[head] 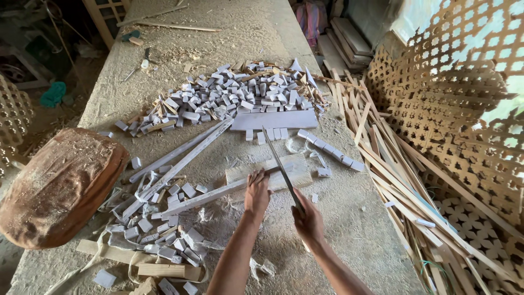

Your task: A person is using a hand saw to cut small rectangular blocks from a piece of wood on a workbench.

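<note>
Hands: two. Left hand (256, 192) presses flat, fingers spread, on one long pale wooden strip (210, 197) lying on dusty tabletop (262, 33); right hand (309, 220), grip closed around one thin metal saw blade (281, 166).

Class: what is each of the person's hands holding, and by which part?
Right hand grips the saw by its handle end; left hand presses the long wooden strip near the block.
</note>
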